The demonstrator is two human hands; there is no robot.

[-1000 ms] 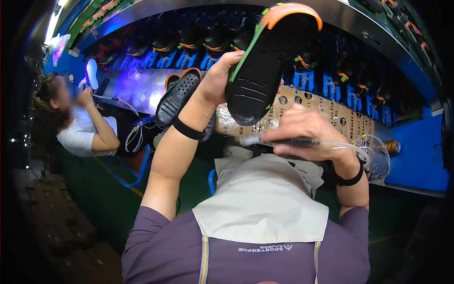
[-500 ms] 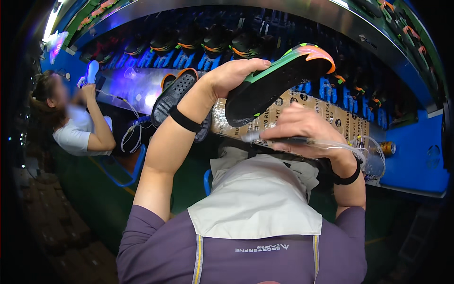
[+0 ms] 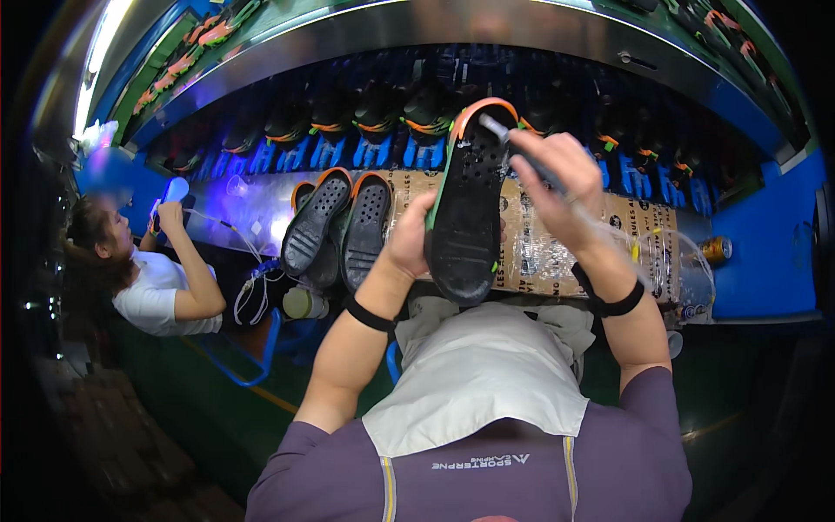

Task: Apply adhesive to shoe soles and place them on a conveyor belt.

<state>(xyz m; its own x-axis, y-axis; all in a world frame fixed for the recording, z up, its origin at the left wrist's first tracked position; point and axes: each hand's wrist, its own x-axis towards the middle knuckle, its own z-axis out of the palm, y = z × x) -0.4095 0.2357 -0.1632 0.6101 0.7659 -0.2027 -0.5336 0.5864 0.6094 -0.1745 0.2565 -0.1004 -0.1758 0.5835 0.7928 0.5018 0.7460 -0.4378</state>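
Note:
My left hand (image 3: 409,242) grips the edge of a black shoe sole (image 3: 465,235), its fingers behind it. The sole has a green and orange rim and a pattern of holes; its inner face is turned up toward me, the orange end away from me. My right hand (image 3: 557,178) is closed round a slim, dark-handled brush (image 3: 496,129) with a pale tip and a clear tube (image 3: 626,237) trailing along my wrist. That tip is at the inner side of the sole's far end. Left of my left hand lie black soles (image 3: 367,222) with orange rims.
Cardboard under clear film (image 3: 600,222) covers the bench before me. Behind it stand dark shoe uppers (image 3: 374,109) on blue supports (image 3: 424,155). A can (image 3: 716,250) is at the right. At the left, a co-worker (image 3: 170,283) holds a pale blue-lit sole (image 3: 177,190).
The sole has been turned so its inner face shows and its orange end points away, and brought lower. My right hand has moved up, bringing the brush tip to that end.

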